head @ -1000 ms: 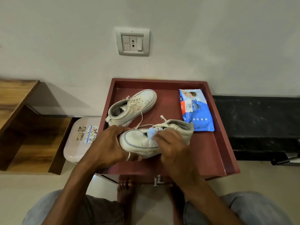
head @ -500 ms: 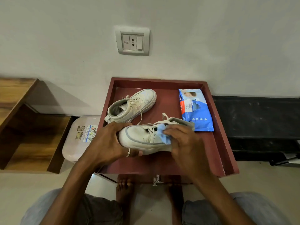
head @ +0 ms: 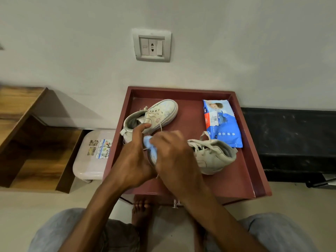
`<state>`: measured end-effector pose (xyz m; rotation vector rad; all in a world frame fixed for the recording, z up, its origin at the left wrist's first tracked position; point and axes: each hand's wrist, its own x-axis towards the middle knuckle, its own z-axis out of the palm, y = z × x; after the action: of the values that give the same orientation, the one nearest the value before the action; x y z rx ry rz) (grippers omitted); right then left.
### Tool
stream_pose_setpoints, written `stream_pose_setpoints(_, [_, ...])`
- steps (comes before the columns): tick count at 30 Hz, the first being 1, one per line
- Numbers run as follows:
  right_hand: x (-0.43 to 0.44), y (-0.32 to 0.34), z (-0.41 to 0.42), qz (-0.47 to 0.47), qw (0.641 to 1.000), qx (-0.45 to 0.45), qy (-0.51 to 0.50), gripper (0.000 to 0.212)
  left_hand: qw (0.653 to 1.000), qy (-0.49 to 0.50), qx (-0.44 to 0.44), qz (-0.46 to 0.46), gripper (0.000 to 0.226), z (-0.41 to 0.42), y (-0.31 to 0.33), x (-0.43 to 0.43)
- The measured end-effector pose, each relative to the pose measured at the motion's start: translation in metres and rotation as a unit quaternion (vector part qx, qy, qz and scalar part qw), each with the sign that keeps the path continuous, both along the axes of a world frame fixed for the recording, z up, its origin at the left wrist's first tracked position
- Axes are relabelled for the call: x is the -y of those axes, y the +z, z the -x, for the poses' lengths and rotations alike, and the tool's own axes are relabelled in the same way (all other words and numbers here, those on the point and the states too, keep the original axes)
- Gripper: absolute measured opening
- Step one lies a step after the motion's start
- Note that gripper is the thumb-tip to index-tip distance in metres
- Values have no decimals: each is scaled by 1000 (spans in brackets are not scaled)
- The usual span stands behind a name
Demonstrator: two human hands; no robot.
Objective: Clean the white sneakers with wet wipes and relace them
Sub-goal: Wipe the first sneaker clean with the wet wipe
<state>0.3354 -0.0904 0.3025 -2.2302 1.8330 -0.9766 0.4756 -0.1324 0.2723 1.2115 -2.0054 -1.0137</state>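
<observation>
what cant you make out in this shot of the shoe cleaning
Head view:
- near sneaker toe: hidden behind both hands.
- blue wipe: mostly covered by the right hand.
- left hand fingers: behind the right hand, so its grip is unclear.
- wipes pack print: too small to read.

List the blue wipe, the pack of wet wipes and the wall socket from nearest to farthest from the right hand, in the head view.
1. blue wipe: pinched in the right hand, at the near sneaker that the left hand holds.
2. pack of wet wipes: on the tray, right side, beyond the hand.
3. wall socket: on the wall, behind the tray.
</observation>
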Motion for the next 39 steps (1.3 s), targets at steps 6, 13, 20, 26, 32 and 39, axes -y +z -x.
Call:
stream_pose_setpoints(6, [9, 16, 11, -51, 994, 94, -23, 31, 1000, 0, 19, -6, 122, -5, -1, -3])
stream_pose_setpoints(13, [-13, 5, -8, -32, 999, 18, 1, 29, 1000, 19, 1, -14, 112, 2, 1, -3])
stream_pose_setpoints(20, [-20, 1, -13, -43, 999, -14, 2, 24, 1000, 7, 11, -21, 117, -4, -5, -1])
stream_pose_setpoints(26, [-37, -3, 16, 2, 1000, 7, -19, 25, 998, 10, 50, -36, 125, -13, 0, 8])
stream_pose_setpoints(32, [-14, 14, 100, 47, 982, 80, -162, 20, 993, -27, 110, -18, 112, -26, 4, 17])
stream_pose_setpoints(39, [-17, -1, 133, -113, 986, 1, -119, 11, 990, -41, 132, 2, 95, -25, 5, 21])
